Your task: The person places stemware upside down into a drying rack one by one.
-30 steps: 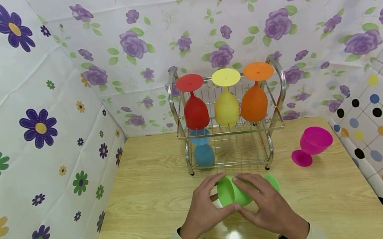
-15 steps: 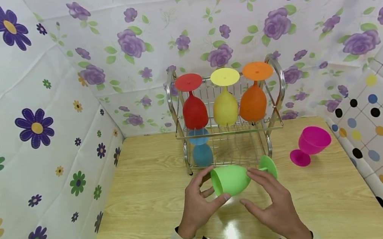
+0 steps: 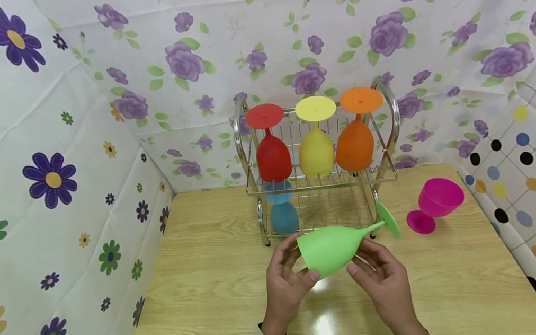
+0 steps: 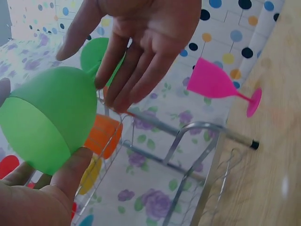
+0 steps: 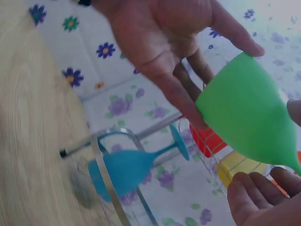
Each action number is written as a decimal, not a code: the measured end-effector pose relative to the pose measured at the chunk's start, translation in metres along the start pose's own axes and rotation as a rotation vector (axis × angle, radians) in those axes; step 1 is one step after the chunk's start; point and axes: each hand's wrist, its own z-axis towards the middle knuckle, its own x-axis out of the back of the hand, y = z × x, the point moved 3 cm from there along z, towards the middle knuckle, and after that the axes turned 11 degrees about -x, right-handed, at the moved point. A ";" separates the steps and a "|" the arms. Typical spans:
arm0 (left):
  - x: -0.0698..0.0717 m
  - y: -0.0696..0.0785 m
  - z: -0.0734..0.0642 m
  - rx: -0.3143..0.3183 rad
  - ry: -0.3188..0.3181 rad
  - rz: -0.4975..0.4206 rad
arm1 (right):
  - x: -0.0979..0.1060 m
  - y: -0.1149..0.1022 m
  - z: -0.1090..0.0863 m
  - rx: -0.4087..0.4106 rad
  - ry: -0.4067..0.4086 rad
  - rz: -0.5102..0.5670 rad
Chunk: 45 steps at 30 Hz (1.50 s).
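A green plastic goblet (image 3: 330,250) lies on its side in the air before the rack, mouth toward the left and foot raised to the right. My left hand (image 3: 287,283) pinches it at the rim, thumb on the near side and fingers on the far side, as the right wrist view also shows. My right hand (image 3: 385,279) is at the bowl's narrow end beside the stem. In the left wrist view its fingers (image 4: 141,70) hang relaxed near the stem, and its thumb stands off the bowl.
Behind is a two-tier metal rack (image 3: 322,186). Its top tier carries upside-down red (image 3: 273,159), yellow (image 3: 316,152) and orange (image 3: 354,144) goblets; a blue goblet (image 3: 284,218) is upside down below. A magenta goblet (image 3: 440,197) stands at the table's right.
The green goblet has come up and turned so its foot points up and right. My right hand has slid from the bowl toward the stem end and loosened; my left stays at the rim.
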 end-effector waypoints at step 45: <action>0.078 -0.043 0.016 0.078 0.276 0.494 | 0.014 0.019 0.043 -0.014 0.006 -0.209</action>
